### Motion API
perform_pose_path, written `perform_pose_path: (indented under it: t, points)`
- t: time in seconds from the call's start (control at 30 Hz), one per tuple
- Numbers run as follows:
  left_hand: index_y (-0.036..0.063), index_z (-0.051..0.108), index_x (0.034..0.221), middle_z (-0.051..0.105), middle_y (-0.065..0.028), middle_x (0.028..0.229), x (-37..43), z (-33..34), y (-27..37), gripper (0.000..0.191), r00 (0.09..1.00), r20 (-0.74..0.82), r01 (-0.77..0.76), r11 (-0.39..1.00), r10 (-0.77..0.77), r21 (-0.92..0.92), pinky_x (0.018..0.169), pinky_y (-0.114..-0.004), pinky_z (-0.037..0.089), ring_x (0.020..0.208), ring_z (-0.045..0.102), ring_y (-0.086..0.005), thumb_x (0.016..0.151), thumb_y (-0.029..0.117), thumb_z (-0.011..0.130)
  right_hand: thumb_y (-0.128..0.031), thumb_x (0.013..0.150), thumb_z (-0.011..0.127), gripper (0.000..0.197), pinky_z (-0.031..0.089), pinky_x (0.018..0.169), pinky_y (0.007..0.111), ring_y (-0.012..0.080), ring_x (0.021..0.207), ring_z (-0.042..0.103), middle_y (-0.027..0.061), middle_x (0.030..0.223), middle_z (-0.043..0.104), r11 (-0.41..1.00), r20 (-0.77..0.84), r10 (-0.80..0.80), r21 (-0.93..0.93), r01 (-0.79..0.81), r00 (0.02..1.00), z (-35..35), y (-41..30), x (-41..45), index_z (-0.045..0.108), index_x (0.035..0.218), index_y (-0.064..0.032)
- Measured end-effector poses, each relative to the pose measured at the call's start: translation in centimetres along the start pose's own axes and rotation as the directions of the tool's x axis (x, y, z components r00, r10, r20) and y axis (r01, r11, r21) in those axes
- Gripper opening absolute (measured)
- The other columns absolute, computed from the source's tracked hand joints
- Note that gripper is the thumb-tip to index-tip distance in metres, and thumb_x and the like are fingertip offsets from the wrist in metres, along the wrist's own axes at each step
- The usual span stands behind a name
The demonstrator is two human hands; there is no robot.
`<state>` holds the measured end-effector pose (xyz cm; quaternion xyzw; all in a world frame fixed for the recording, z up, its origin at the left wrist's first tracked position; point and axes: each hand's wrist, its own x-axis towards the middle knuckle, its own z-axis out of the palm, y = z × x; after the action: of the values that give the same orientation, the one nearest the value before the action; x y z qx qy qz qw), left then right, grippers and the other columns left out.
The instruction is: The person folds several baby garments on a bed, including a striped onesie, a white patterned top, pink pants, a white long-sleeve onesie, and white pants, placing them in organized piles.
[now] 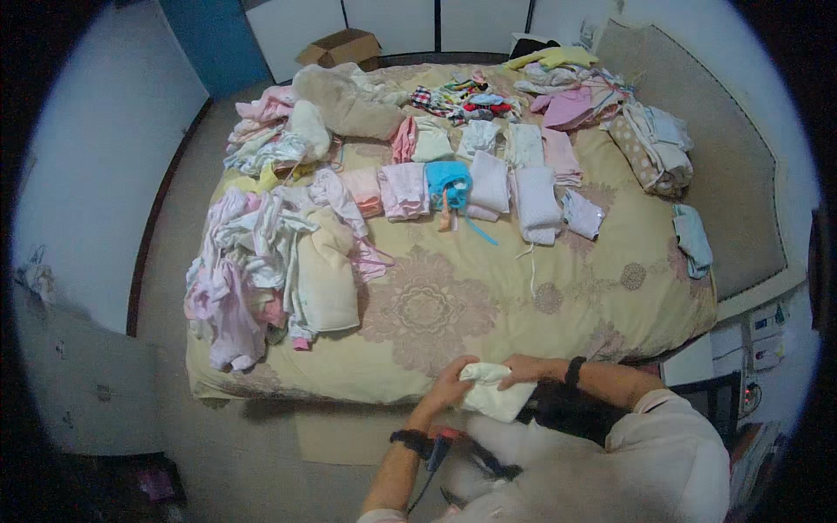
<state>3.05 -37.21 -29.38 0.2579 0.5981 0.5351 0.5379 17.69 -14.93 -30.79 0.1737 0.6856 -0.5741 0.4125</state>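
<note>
Between both hands, close to my body at the bed's near edge, is a pale cream cloth [495, 395], bunched or folded. My left hand [451, 384] grips its left side, and my right hand [523, 371] holds its upper right part. Dark bands circle both wrists. Beyond the hands spreads a yellow patterned bedcover [431, 307]. Folded garments lie in rows across it, among them a blue one [448, 183] with a loose strap, a white dotted one [538, 202] and a small white one [583, 214].
Heaped baby clothes [229, 281] lie on the bed's left side, beside a thick cream garment [327, 281]. Small colourful pieces [467, 98] and pink clothes [575, 104] lie at the far side. A folded pale-blue garment [692, 240] rests at the right edge. A cardboard box [340, 47] stands beyond the bed.
</note>
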Motion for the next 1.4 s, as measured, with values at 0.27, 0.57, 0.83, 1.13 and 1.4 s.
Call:
perform_pose_path:
  t: [0.27,0.57,0.83,1.13,1.4]
  points:
    - [0.0055,0.052,0.136,0.06,-0.0083,0.122,-0.4,-3.3,7.4,0.057,0.963,0.24,0.096,0.986,-0.126,0.134,0.098,-0.032,0.045,0.115,0.056,-0.0185,0.081,0.004,0.065,-0.018,0.082,0.079,0.055,0.049,0.091,0.032,0.0171,0.104,0.062,0.0083,0.118,0.065,0.755,0.058,-0.151,0.652,0.077,0.987,5.6,-7.0,-4.1,0.057,0.129,0.0007]
    - [0.0036,0.063,0.119,0.067,-0.0114,0.114,6.1,-6.4,12.2,0.034,0.981,0.116,0.113,0.938,-0.159,0.328,0.095,-0.033,0.048,0.108,0.061,-0.0174,0.091,0.022,0.069,-0.021,0.086,0.074,0.048,0.047,0.091,0.031,0.017,0.103,0.06,0.0075,0.113,0.066,0.81,-0.033,-0.153,0.569,0.144,0.988,-1.6,-14.5,-4.2,0.059,0.126,-0.0001]
    - [-0.0001,0.063,0.11,0.069,-0.0162,0.1,18.7,-16.2,9.2,0.05,0.972,-0.207,0.192,0.887,-0.112,0.421,0.082,-0.04,0.051,0.093,0.064,-0.03,0.091,0.046,0.064,-0.008,0.082,0.074,0.054,0.052,0.091,0.036,0.0209,0.106,0.065,0.0117,0.116,0.066,0.716,-0.298,-0.014,0.663,0.217,0.955,-16.8,-20.2,-3.9,0.052,0.131,0.0038]
    - [-0.0018,0.066,0.107,0.063,-0.0193,0.115,30.3,-28.6,5.0,0.043,0.922,-0.361,0.386,0.261,-0.139,0.885,0.099,-0.043,0.044,0.116,0.055,-0.0379,0.08,0.032,0.067,0.004,0.083,0.062,0.05,0.057,0.089,0.041,0.0286,0.104,0.066,0.0172,0.119,0.063,0.488,-0.655,0.044,0.673,0.556,0.754,-36.0,-23.5,5.1,0.049,0.131,0.0082]
    - [-0.009,0.056,0.113,0.059,-0.0238,0.111,33.9,-32.6,-2.5,0.064,0.957,-0.095,0.157,0.212,-0.275,0.965,0.099,-0.044,0.04,0.112,0.05,-0.0402,0.072,0.036,0.074,0.005,0.082,0.064,0.045,0.059,0.085,0.042,0.0301,0.1,0.067,0.0188,0.115,0.064,0.521,-0.661,0.006,0.643,0.562,0.751,-50.5,-25.6,20.3,0.054,0.126,0.0088]
